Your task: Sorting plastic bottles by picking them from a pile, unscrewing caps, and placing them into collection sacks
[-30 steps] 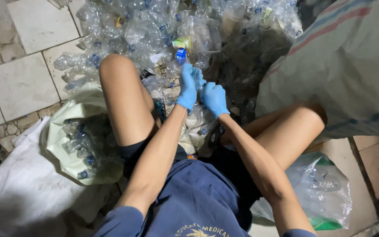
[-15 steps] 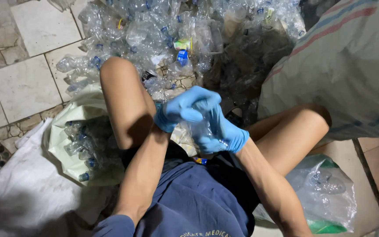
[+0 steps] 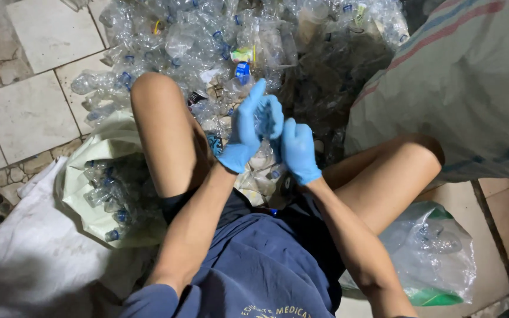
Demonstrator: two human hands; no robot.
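I sit on the floor with both knees bent apart, wearing blue gloves on both hands. My left hand (image 3: 248, 126) is raised between my knees, its fingers wrapped around a crushed clear plastic bottle (image 3: 268, 116) that is hard to make out. My right hand (image 3: 298, 150) presses against it from the right, fingers curled on the bottle's lower end. Just beyond my hands lies a big heap of clear plastic bottles (image 3: 207, 41), several with blue caps.
An open pale sack (image 3: 89, 159) holding several bottles lies by my left knee on a white sheet (image 3: 25, 259). A large woven sack (image 3: 460, 88) stands at the right. A clear plastic bag (image 3: 437, 253) lies by my right thigh. Floor tiles (image 3: 25, 112) show at the left.
My hands reached into the heap a second ago, then drew back toward me with a clear bottle. Now they are raised together between my knees.
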